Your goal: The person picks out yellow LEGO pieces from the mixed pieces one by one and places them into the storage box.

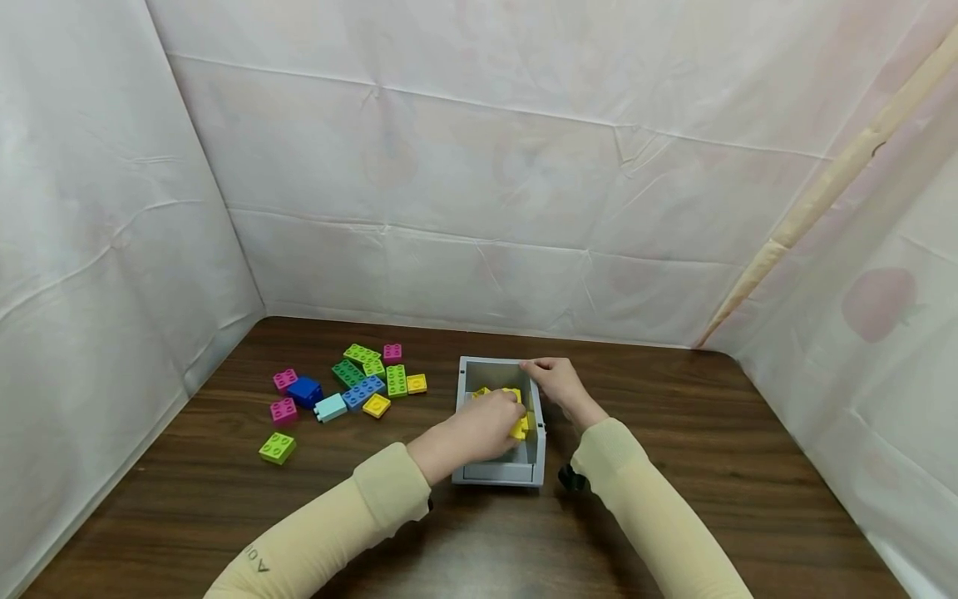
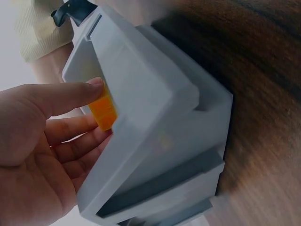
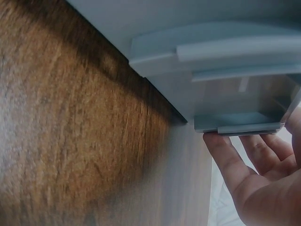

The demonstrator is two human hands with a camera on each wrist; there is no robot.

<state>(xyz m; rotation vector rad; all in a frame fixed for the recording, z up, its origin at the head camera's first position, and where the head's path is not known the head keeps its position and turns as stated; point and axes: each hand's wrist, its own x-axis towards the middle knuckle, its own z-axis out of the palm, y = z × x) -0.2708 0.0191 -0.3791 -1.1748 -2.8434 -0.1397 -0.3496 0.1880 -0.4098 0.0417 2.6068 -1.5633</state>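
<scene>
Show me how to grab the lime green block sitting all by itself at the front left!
Pinch the lime green block by two opposite sides, reaching down from above. That's probably easiest: it lies studs up, and no other block touches it. Your left hand is pinching a yellow block just now.

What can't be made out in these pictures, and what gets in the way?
Head view: number of yellow blocks in the gray bin; the left hand is in front.
Head view: lettering on the left sleeve; too small to read.
Left wrist view: the held block's full shape; thumb and bin wall hide parts.
Right wrist view: the bin's contents, behind its wall; part of the right hand, past the frame edge.
</scene>
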